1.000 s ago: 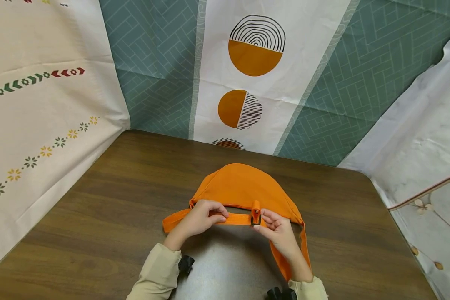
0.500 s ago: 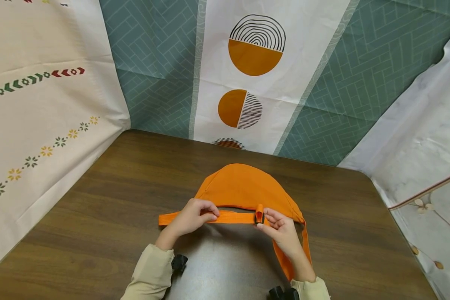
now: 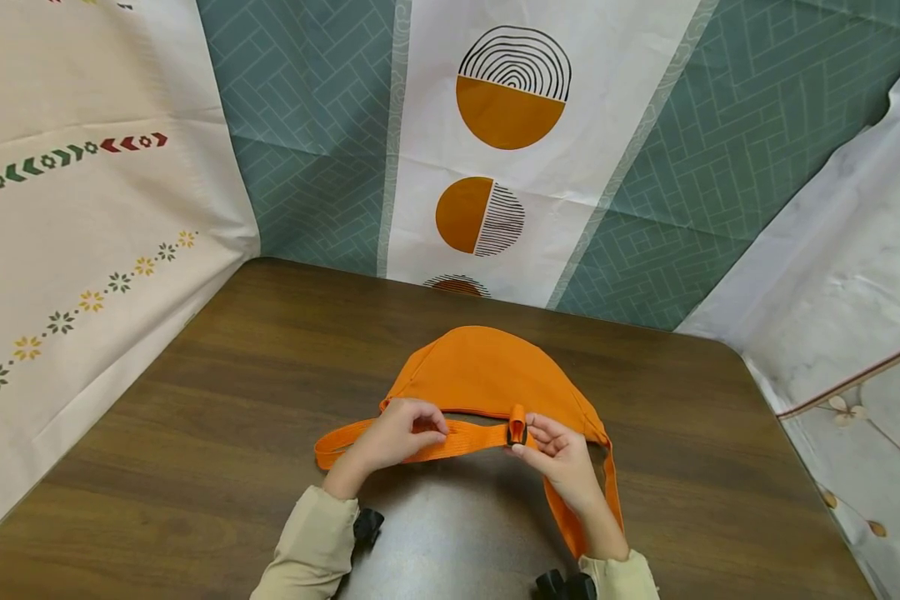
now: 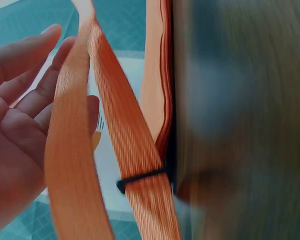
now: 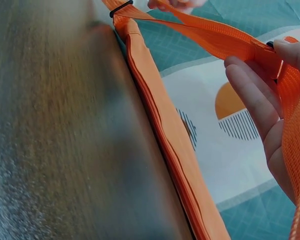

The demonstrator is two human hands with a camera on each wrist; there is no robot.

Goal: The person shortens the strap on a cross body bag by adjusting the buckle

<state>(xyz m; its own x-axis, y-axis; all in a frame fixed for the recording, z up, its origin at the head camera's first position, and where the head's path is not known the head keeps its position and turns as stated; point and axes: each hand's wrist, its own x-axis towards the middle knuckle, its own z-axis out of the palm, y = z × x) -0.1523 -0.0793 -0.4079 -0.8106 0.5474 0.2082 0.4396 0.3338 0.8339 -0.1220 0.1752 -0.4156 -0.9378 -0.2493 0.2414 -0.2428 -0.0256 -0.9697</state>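
Note:
An orange crescent-shaped bag (image 3: 487,367) lies on the table with its webbing strap (image 3: 465,442) in front of it. My right hand (image 3: 558,462) pinches the strap at a dark slider buckle (image 3: 517,435), thumb on top and fingers behind, seen also in the right wrist view. A short strap loop stands up from that buckle. In the left wrist view, the strap crosses in front of the fingers of my left hand (image 4: 27,110), and the thumb stands apart from it. A second slider (image 4: 142,180) sits on the strap near the bag's end.
The brown wooden table (image 3: 217,400) extends around the bag, with a pale shiny patch nearest me. Patterned cloths (image 3: 322,167) hang behind and at both sides. A strap length (image 3: 566,517) hangs down beside my right wrist.
My left hand moved left along the strap, pulling it straight, then came back slightly right. The strap now slopes and sags, its left loop opened out. The right hand shifted only slightly.

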